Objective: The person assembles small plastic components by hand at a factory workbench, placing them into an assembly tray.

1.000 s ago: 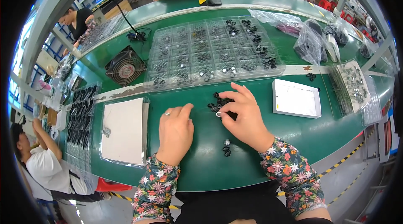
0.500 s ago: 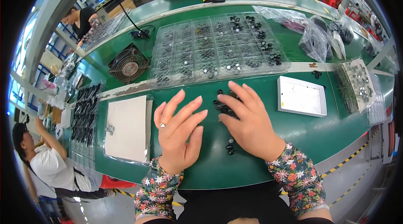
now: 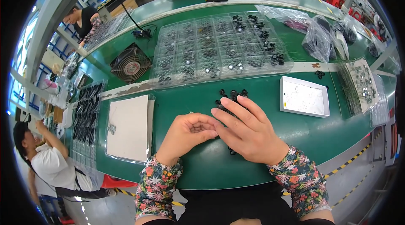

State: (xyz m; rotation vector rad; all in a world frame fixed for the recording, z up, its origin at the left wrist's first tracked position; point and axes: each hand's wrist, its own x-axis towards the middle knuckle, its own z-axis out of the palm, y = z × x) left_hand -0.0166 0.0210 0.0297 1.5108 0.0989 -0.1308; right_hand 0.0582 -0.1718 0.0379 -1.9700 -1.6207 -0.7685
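My left hand [image 3: 187, 134] is curled just above the green table, its thumb and fingertips drawn together. Whatever lies in that pinch, if anything, is too small or hidden to make out. Its fingertips meet the thumb side of my right hand [image 3: 255, 134]. That right hand reaches over a loose pile of small round black parts [image 3: 233, 94], fingers stretched out and slightly apart. The palm and fingers hide much of the pile. One more black part [image 3: 232, 151] shows below the right hand, partly covered.
Beyond the hands lies a clear compartment tray [image 3: 202, 52] of small parts. A fan [image 3: 131, 64] and a beige sheet [image 3: 126, 128] are to the left. On the right are a white box [image 3: 304, 97], plastic bags [image 3: 318, 39] and a stack of trays [image 3: 358, 83]. Other people sit nearby.
My left hand has gone from spread fingers to a curled pinch and moved right, meeting the right hand. My right hand's fingers have shifted slightly nearer, uncovering more of the black pile.
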